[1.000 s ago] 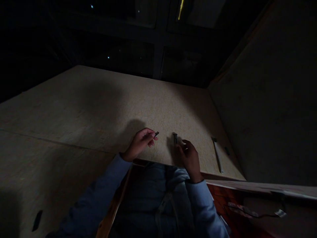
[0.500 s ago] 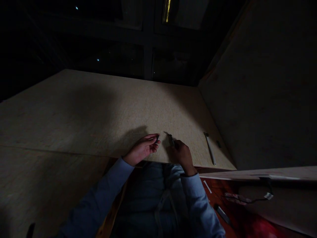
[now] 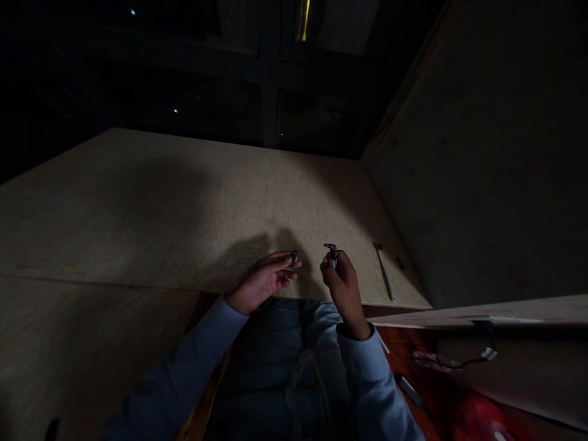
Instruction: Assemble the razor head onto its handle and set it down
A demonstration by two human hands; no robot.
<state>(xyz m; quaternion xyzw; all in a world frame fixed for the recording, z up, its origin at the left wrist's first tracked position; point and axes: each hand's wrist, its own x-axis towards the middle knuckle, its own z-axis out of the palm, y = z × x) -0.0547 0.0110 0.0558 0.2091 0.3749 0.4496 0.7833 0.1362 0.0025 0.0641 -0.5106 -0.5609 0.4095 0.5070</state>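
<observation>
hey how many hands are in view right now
2: the left hand, pinching a small dark piece, and, apart from it, the right hand, gripping a tool. The dark background could hide others.

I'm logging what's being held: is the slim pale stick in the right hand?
No, the slim pale stick lies on the tabletop to the right of the right hand, which holds a small shiny-topped tool.

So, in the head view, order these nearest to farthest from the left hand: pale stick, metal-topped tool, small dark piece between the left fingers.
1. Small dark piece: held in the left hand.
2. Metal-topped tool: in the right hand.
3. Pale stick: on the table, right of the right hand.
</observation>
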